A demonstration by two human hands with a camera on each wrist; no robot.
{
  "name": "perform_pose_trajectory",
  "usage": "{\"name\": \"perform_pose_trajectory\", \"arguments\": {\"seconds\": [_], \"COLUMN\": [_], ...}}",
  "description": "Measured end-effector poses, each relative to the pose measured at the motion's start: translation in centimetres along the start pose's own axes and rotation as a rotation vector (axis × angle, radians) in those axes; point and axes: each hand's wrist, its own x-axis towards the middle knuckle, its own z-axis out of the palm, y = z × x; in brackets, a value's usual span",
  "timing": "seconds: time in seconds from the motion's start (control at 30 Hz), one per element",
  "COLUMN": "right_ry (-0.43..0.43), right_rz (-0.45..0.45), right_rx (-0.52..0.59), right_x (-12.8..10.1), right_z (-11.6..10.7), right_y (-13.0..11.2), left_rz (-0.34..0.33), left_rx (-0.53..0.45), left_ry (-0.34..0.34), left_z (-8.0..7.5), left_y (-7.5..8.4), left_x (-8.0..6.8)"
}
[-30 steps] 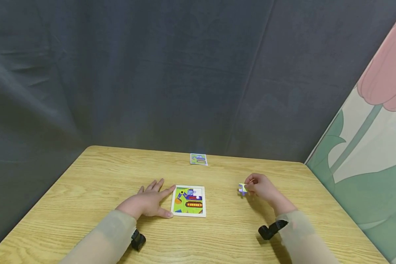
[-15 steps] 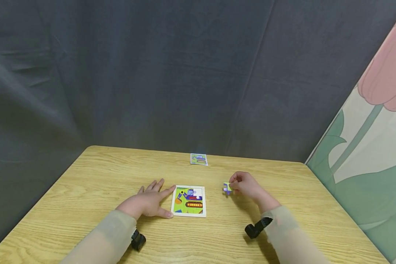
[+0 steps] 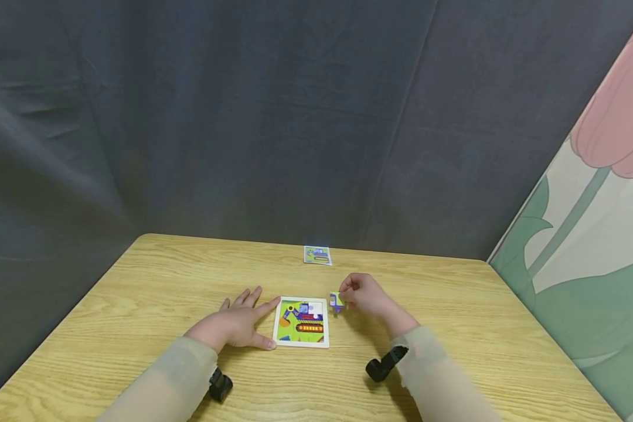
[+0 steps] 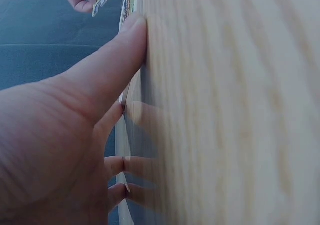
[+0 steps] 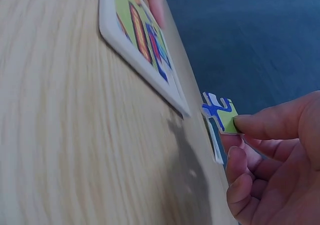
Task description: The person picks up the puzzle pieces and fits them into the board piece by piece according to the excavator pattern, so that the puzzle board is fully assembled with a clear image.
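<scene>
A white-framed jigsaw puzzle [image 3: 302, 345] with an excavator picture lies flat on the table, a white gap showing at its upper right. My left hand [image 3: 237, 322] rests at its left side, fingers spread, with thumb and index fingertip touching the frame's edge. Between thumb and fingers, my right hand [image 3: 368, 296] pinches a green and blue puzzle piece [image 5: 226, 116]. That piece is held above the table just off the frame's upper right edge, apart from it. In the right wrist view the piece's knobs and the green corner under the thumb show plainly.
A small picture card [image 3: 317, 255] with the same excavator design lies near the far edge of the wooden table [image 3: 190, 269]. Behind the table hangs a dark curtain [image 3: 274, 129]. A wall with a tulip pattern [image 3: 612, 234] stands at the right.
My right hand has carried the puzzle piece leftward across the table, from well right of the framed puzzle to close beside it. The left hand and the frame have stayed in place.
</scene>
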Motion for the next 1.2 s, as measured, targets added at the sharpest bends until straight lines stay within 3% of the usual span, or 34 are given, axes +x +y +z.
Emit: {"name": "perform_pose_trajectory", "arguments": {"seconds": [0.5,0.83,1.2], "right_ry": [-0.034,-0.037,-0.043], "right_rz": [-0.039,0.005,-0.017], "right_rx": [0.025,0.006,-0.019], "right_x": [0.8,0.8,0.6], "right_z": [3.3,3.9,4.2], "right_y": [-0.9,-1.1,-1.2], "left_rz": [0.013,0.017,0.018], "left_rx": [-0.001,-0.018,-0.020], "left_ry": [0.009,0.013,0.010], "left_z": [0.3,0.3,0.2], "left_y": [-0.4,-0.4,-0.4], "left_x": [0.3,0.3,0.3]}}
